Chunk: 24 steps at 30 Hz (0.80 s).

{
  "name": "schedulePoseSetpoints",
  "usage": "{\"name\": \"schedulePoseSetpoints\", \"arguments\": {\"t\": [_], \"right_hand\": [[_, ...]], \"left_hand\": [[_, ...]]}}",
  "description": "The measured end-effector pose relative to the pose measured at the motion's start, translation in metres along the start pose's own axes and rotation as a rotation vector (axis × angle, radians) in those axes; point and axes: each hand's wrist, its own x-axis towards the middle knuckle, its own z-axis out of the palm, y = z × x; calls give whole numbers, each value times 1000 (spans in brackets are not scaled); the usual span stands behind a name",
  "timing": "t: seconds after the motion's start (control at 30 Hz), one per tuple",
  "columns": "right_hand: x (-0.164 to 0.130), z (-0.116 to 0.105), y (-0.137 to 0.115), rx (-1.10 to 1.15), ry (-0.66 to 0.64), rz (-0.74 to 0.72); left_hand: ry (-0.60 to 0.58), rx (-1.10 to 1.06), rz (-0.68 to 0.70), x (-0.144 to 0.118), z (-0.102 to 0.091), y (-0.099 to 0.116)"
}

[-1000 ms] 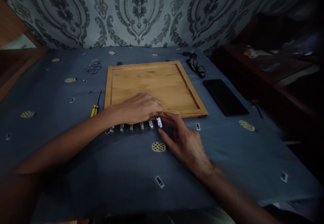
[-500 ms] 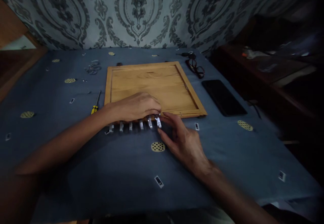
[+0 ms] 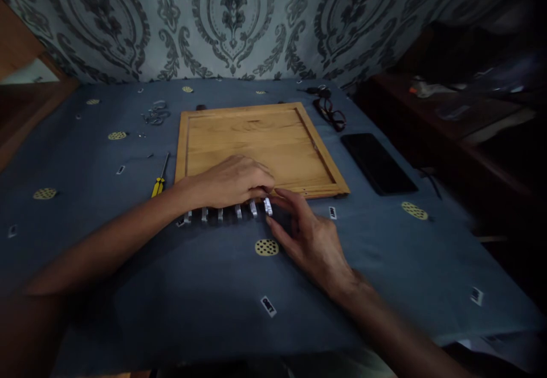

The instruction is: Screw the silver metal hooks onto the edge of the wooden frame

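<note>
A row of small silver metal hooks [image 3: 226,213] lies on the blue cloth just in front of the near edge of the wooden panel [image 3: 256,139], its long axis running left to right, parallel to that edge; the hooks seem to sit on one dark strip, though the dim light hides most of it. The left hand [image 3: 231,181] lies palm down over the middle of the row, fingers curled and pressing on it, so it is the nearer hand along most of the length; whether it grips the strip or only rests on it I cannot tell. The right hand [image 3: 311,238] comes in from the right end, its fingers loosely parted, fingertips touching or just beside the last hook, nothing clamped in it. The two hands almost meet at that right end. The hooks are bright, smooth and stubby, evenly spaced; the panel is a flat square of light, grained wood with a raised frame. To its left on the cloth lie a yellow-handled screwdriver [image 3: 159,180] and, further back, a small heap of metal rings [image 3: 156,113]. To the right lie folded glasses [image 3: 330,111] and a black phone [image 3: 378,163], flat and glossy. The tablecloth [image 3: 128,287] is dotted with yellow patches, and patterned wallpaper rises behind
</note>
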Motion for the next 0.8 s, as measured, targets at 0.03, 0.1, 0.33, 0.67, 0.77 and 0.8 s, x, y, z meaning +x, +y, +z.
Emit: {"name": "schedulePoseSetpoints", "arguments": {"t": [0.03,0.1,0.33,0.67,0.77,0.8], "right_hand": [[0,0,0,1,-2,2],[0,0,0,-4,-2,8],[0,0,1,-4,-19,36],[0,1,1,-24,21,-23],[1,0,-1,-34,23,-22],[1,0,-1,-38,23,-20]], "left_hand": [[2,5,-2,0,0,0],[-1,9,-2,-1,0,-1],[-17,18,27,-1,-3,2],[-52,24,41,-1,-3,1],[-62,26,32,0,-5,1],[-62,28,29,0,-6,1]]}}
